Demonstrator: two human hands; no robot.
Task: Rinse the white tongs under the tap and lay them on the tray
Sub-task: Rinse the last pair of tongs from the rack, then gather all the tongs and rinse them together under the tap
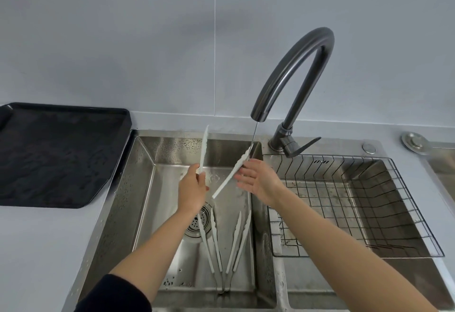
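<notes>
white tongs (230, 176) are gripped low down by the left hand (192, 188), arms spread wide so one tip is caught by the thin stream from the tap (295, 70). that arm is touched by the right hand (256, 178), fingers straight, nothing held, likely for rubbing. two more tongs (214, 238) are left in the steel sink (145, 164). black tray (66, 108) is set on the grey counter (37, 250) at left, wire basket (357, 188) at right.

The left hand (192, 188) hides the white tongs (231, 174) at their joint; the tray (61, 154) is cut off left.
</notes>
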